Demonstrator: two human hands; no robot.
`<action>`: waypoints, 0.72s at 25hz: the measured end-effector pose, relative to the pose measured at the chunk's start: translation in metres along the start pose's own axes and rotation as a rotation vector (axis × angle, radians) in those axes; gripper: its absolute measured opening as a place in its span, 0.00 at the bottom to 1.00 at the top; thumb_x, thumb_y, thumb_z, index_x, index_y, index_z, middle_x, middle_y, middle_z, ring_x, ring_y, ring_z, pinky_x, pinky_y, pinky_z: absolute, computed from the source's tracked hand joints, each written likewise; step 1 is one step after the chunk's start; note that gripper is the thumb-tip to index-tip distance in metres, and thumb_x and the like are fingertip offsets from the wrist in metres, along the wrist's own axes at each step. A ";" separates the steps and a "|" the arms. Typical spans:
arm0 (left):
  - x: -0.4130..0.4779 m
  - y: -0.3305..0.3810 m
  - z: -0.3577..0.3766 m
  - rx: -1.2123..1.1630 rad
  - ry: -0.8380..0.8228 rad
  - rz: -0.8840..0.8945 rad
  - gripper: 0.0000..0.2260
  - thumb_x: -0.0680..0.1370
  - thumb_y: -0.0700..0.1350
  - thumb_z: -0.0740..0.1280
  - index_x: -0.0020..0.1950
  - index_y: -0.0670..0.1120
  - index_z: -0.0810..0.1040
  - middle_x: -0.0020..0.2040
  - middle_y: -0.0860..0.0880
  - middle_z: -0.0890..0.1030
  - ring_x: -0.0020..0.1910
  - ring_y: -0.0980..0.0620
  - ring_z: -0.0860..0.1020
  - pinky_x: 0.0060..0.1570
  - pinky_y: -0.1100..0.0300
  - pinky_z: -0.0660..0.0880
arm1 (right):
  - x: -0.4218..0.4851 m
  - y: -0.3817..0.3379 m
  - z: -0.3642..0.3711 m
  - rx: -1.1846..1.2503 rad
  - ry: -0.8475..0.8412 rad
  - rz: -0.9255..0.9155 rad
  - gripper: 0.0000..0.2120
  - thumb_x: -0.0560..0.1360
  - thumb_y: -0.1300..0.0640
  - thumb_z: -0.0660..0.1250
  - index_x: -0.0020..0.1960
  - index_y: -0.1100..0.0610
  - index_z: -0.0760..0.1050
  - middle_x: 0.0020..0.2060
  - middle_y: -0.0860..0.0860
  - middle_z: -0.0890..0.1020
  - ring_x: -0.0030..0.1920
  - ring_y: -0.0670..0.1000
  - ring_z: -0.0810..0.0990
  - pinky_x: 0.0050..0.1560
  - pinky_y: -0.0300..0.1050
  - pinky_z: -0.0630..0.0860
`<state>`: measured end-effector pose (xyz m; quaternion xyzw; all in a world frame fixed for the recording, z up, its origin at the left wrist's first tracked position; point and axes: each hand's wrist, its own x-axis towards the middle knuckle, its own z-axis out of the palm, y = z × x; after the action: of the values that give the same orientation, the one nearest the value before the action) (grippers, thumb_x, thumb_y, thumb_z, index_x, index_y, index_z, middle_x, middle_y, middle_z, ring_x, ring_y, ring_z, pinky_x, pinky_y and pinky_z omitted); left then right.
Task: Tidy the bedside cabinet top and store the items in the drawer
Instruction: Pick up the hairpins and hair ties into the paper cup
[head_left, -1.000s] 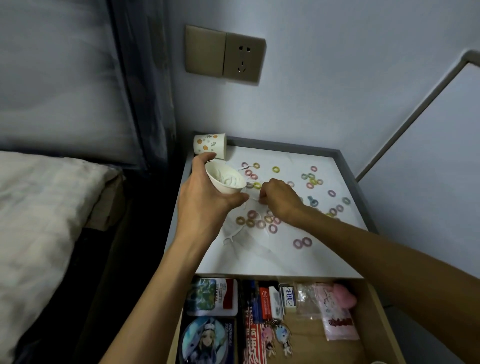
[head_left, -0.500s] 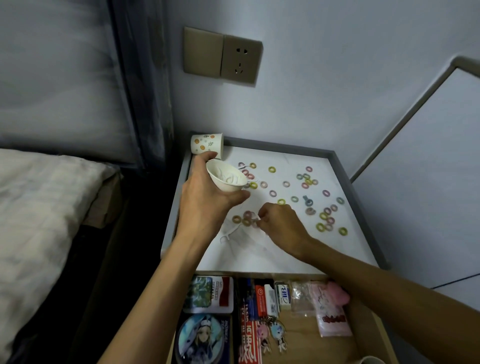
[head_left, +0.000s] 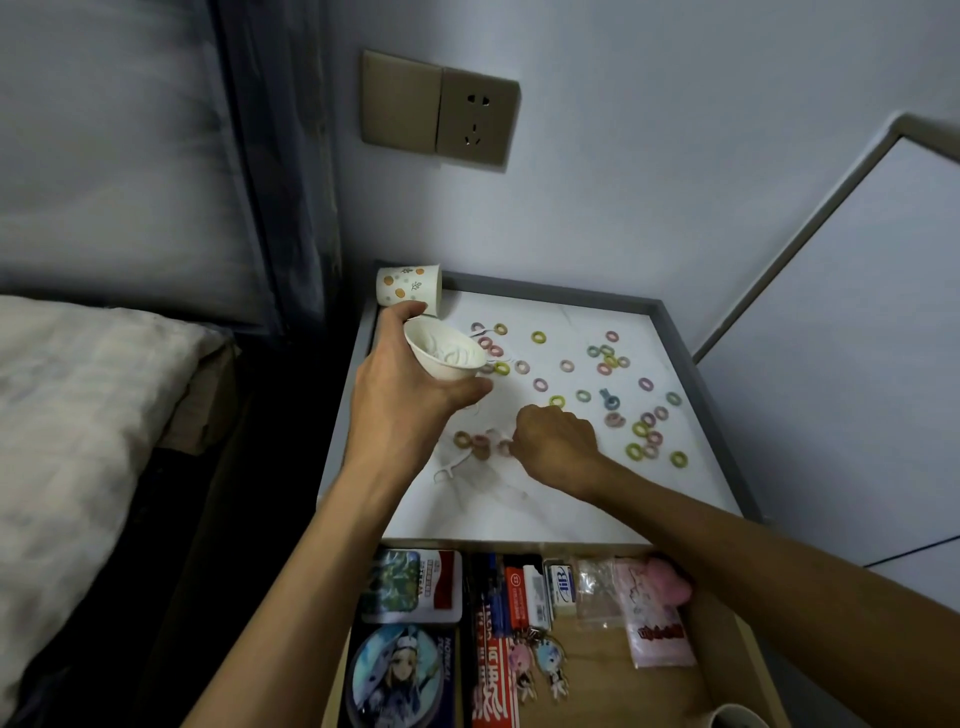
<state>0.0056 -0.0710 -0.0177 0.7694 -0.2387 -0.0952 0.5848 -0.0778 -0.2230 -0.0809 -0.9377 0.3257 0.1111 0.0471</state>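
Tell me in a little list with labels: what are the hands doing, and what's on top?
Left hand: holds a white paper cup
Right hand: fingers curled down among coloured rings; grip hidden
Cabinet top: scattered rings, a floss pick, a patterned cup on its side
Drawer: open, with keychains inside

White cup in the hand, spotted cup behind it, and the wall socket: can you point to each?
White cup (head_left: 453, 372), head view, on its outer wall.
Spotted cup (head_left: 408, 288), head view, on its side wall.
Wall socket (head_left: 477, 120), head view, on its face plate.
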 end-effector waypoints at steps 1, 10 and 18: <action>0.000 0.000 -0.001 -0.003 0.002 0.000 0.39 0.64 0.45 0.81 0.70 0.51 0.67 0.56 0.56 0.74 0.54 0.53 0.75 0.52 0.58 0.76 | -0.001 0.003 -0.002 -0.019 -0.010 0.007 0.04 0.80 0.57 0.60 0.47 0.57 0.71 0.51 0.55 0.80 0.51 0.57 0.79 0.44 0.46 0.67; 0.002 -0.002 -0.008 -0.039 0.026 -0.012 0.39 0.62 0.46 0.82 0.69 0.52 0.68 0.60 0.53 0.77 0.57 0.51 0.76 0.55 0.52 0.77 | -0.007 0.022 -0.010 0.009 0.151 -0.013 0.07 0.77 0.58 0.67 0.54 0.59 0.75 0.48 0.56 0.82 0.47 0.56 0.81 0.40 0.45 0.73; 0.005 -0.004 -0.016 -0.029 0.058 -0.026 0.38 0.62 0.47 0.82 0.68 0.52 0.69 0.61 0.51 0.77 0.58 0.51 0.76 0.56 0.52 0.77 | 0.003 0.027 -0.022 0.044 0.326 -0.107 0.18 0.75 0.62 0.70 0.65 0.55 0.77 0.54 0.57 0.83 0.50 0.56 0.83 0.54 0.46 0.79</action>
<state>0.0172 -0.0591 -0.0161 0.7663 -0.2103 -0.0837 0.6013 -0.0879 -0.2495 -0.0612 -0.9581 0.2808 -0.0524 0.0202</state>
